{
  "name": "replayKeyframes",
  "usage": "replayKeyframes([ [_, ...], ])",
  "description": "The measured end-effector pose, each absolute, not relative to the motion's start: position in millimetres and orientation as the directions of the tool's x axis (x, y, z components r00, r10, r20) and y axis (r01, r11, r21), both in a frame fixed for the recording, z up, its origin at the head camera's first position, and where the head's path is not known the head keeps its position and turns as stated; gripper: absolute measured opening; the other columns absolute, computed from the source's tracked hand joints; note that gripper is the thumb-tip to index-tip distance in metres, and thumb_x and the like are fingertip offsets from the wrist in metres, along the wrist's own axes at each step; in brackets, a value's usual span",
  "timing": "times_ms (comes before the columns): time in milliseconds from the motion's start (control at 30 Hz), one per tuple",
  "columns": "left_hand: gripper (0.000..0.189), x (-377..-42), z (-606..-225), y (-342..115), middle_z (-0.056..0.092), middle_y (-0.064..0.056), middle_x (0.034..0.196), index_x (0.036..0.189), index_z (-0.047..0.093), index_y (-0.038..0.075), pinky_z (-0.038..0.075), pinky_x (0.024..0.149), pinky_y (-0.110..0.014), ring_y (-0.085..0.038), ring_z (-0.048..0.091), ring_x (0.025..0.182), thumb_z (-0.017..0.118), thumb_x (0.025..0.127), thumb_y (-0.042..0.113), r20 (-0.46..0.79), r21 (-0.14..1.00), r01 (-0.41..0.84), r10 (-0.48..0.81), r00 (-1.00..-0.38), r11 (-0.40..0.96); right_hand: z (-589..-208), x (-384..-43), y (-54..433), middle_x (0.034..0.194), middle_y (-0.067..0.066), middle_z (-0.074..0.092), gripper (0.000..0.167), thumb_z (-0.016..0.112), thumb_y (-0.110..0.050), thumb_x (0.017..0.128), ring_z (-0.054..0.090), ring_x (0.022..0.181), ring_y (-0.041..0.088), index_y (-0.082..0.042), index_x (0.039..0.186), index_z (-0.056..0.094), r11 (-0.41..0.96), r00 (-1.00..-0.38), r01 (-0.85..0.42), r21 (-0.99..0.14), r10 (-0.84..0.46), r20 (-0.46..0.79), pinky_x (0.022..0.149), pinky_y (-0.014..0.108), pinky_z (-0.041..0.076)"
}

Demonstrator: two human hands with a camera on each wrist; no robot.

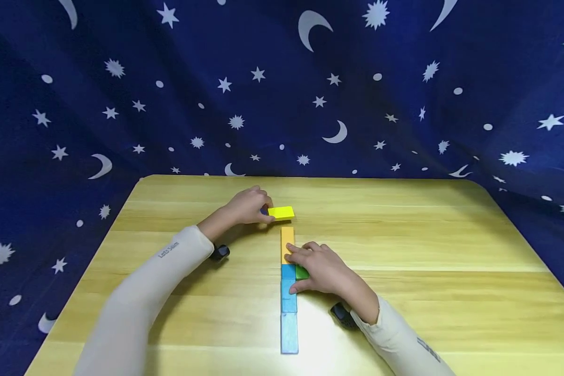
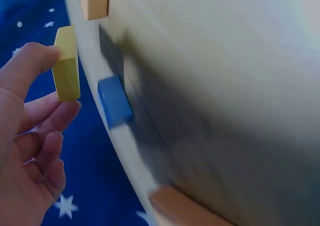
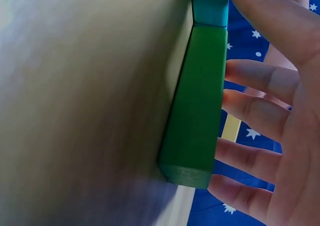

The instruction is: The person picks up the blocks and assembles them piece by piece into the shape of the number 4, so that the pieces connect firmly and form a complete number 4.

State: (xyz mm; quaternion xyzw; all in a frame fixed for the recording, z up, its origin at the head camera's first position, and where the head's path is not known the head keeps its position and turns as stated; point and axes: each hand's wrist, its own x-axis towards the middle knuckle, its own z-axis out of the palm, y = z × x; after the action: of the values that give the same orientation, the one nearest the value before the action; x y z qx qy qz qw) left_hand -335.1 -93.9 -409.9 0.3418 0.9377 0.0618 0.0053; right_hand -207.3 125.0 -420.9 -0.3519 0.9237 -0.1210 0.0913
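At the far side of the table, my left hand (image 1: 251,205) pinches a bright yellow block (image 1: 281,213) between thumb and fingers. The left wrist view shows this yellow block (image 2: 66,69) held off the tabletop, with a blue block (image 2: 115,101) lying behind it. My right hand (image 1: 323,269) rests over a line of blocks, fingers extended. Its fingertips overlap an orange block (image 1: 287,237); its thumb lies at a light blue block (image 1: 289,303). Under the palm, partly hidden, a green block (image 1: 302,272) juts rightward from the line; the fingertips are right at the green block (image 3: 197,101) in the right wrist view.
A short blue block (image 1: 289,271) sits between the orange and light blue ones. Another light blue block (image 1: 289,334) forms the near end of the line. The wooden table (image 1: 427,230) ends at the back against a dark blue star-patterned cloth (image 1: 282,94).
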Motion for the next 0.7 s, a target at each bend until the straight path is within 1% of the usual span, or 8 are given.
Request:
replayKeyframes([
  [100, 0.025, -320.9, -409.5, -112.8, 0.059, 0.003, 0.078, 0.078, 0.066, 0.015, 0.040, 0.064, -0.027, -0.016, 0.046, 0.077, 0.070, 0.074, 0.039, 0.057, 0.136, 0.627, 0.626, -0.778, 0.767, -421.7, -207.9, 123.9, 0.142, 0.002, 0.042, 0.068, 0.067, -0.055, 0.070, 0.044, 0.120, 0.031, -0.017, 0.126, 0.056, 0.724, -0.736, -0.628, -0.287, -0.672, -0.084, 0.089, 0.048, 0.039],
  [200, 0.026, -304.3, -410.0, -129.2, 0.060, 0.003, 0.079, 0.081, 0.068, 0.014, 0.041, 0.066, -0.028, -0.016, 0.047, 0.078, 0.071, 0.073, 0.038, 0.090, 0.156, 0.621, 0.615, -0.783, 0.768, -421.0, -207.7, 122.5, 0.141, 0.002, 0.042, 0.069, 0.067, -0.055, 0.069, 0.045, 0.120, 0.032, -0.017, 0.126, 0.056, 0.721, -0.735, -0.633, -0.284, -0.674, -0.075, 0.088, 0.049, 0.040],
  [367, 0.027, -279.2, -413.2, -145.0, 0.062, 0.004, 0.080, 0.085, 0.069, 0.014, 0.042, 0.067, -0.028, -0.014, 0.048, 0.078, 0.072, 0.073, 0.038, 0.110, 0.177, 0.621, 0.612, -0.783, 0.763, -421.0, -208.1, 124.9, 0.142, 0.003, 0.041, 0.070, 0.068, -0.054, 0.069, 0.045, 0.119, 0.033, -0.017, 0.126, 0.056, 0.721, -0.739, -0.631, -0.285, -0.671, -0.062, 0.089, 0.052, 0.040],
  [500, 0.027, -259.8, -415.4, -151.5, 0.060, 0.005, 0.079, 0.084, 0.068, 0.014, 0.043, 0.069, -0.027, -0.013, 0.047, 0.078, 0.073, 0.073, 0.037, 0.131, 0.182, 0.643, 0.630, -0.766, 0.744, -421.7, -208.8, 125.1, 0.142, 0.003, 0.041, 0.069, 0.068, -0.054, 0.069, 0.045, 0.120, 0.033, -0.017, 0.126, 0.056, 0.723, -0.740, -0.631, -0.281, -0.669, -0.060, 0.089, 0.051, 0.040],
  [700, 0.030, -237.2, -419.2, -153.3, 0.059, 0.005, 0.079, 0.085, 0.069, 0.013, 0.043, 0.071, -0.027, -0.012, 0.047, 0.077, 0.072, 0.071, 0.039, 0.174, 0.144, 0.692, 0.671, -0.721, 0.707, -422.0, -210.1, 122.2, 0.142, 0.004, 0.042, 0.069, 0.068, -0.054, 0.069, 0.045, 0.119, 0.033, -0.016, 0.126, 0.056, 0.713, -0.729, -0.644, -0.276, -0.682, -0.061, 0.089, 0.051, 0.040],
])
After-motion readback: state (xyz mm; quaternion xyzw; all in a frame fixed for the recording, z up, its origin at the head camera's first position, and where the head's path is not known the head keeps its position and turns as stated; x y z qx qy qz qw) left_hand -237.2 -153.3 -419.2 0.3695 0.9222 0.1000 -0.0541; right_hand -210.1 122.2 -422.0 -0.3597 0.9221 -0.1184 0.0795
